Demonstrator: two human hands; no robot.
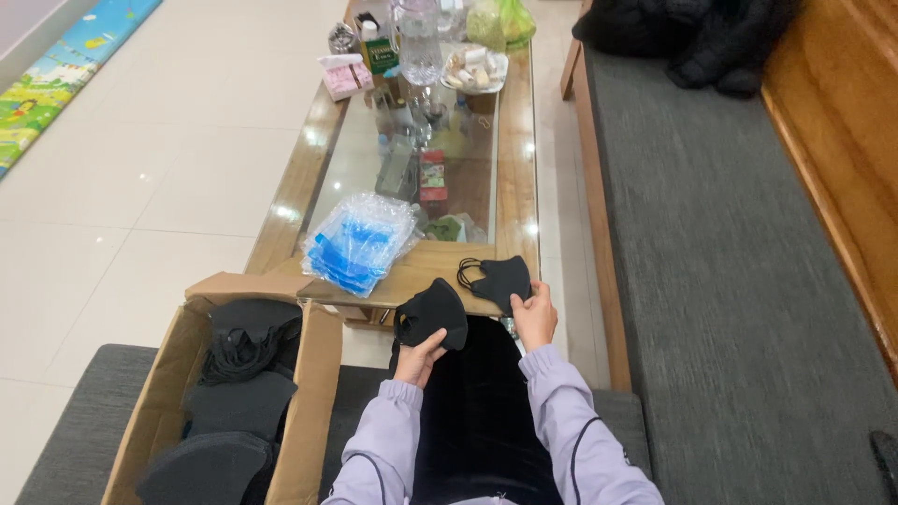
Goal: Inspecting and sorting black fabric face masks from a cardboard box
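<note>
My left hand [418,360] pinches one black mask [432,314] by its lower edge, holding it just over the near edge of the table [516,140]. My right hand [535,316] rests its fingers on a second black mask [499,280], flat at the table's near right corner. The stack of clear blue bags [358,243] lies toward the near left edge, the cardboard box [313,393] of masks beside my left knee. I judge I'm mid-sorting; next needs one mask and one bag brought together.

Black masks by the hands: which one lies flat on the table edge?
The right one, under the right hand, ear loops trailing left. The other mask is lifted off the table in the left hand.
</note>
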